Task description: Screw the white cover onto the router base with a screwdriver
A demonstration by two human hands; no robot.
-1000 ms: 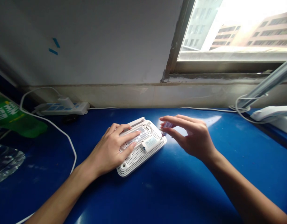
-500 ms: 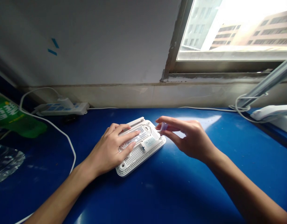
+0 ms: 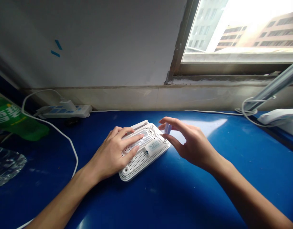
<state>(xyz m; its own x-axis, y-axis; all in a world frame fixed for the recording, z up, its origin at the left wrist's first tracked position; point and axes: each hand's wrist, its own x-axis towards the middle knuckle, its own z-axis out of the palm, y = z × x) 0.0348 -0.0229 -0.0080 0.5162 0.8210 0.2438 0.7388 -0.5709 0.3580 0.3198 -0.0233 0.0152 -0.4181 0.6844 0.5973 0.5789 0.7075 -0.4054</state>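
A white router (image 3: 141, 159), with a perforated case, labels and round feet on its upturned face, lies at a slant on the blue table. My left hand (image 3: 118, 148) rests on it, fingers spread flat over the label side. A folded antenna (image 3: 140, 125) runs along its far edge. At the router's right end is my right hand (image 3: 191, 140), its thumb and fingers curved around a small translucent purplish piece (image 3: 167, 128). The piece sits between thumb and fingers; its exact kind is not clear.
On the left are a green bottle (image 3: 20, 122), a crumpled clear plastic item (image 3: 7, 165) and a white cable (image 3: 58, 132). A power strip (image 3: 82, 111) with a plug stands by the wall. At right, a metal pole (image 3: 272, 87) rises near a white lamp-like base (image 3: 280, 117).
My right thumb and fingers have parted a little, so more of the purplish piece shows. My left hand and the router keep their place; the view has shifted slightly.
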